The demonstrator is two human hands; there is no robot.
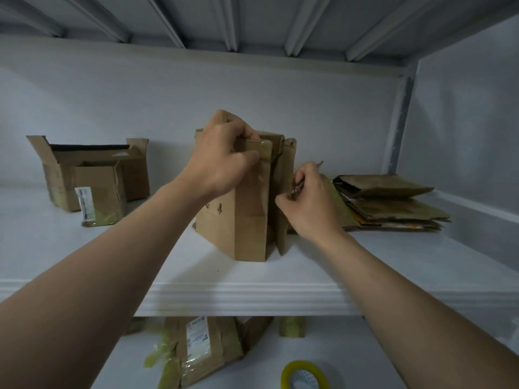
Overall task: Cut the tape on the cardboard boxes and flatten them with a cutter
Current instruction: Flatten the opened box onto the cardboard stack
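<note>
Currently, listed from the hold outward. Left hand (224, 155): fingers curled over the top edge of the standing box (247, 220), pinching the flap and steadying it upright. Right hand (311, 200): fingers closed round the cutter (298, 188), low against the box's right side, beside the open gap between two panels; I cannot see whether the blade tip touches. Tape (261, 175): a clear, shiny strip running down the front corner, apparently uncut there. Box position: middle of the upper shelf (252, 290), near its front edge. My judgement for this step: keep the holding fingers off the cutting line, set the blade shallow in the seam, and draw it downward and away from that hand, letting the top hold resist the pull. Further out: flattened pile (393, 203) to the right, open boxes (92, 175) to the left, tape roll (304, 374) below.
</note>
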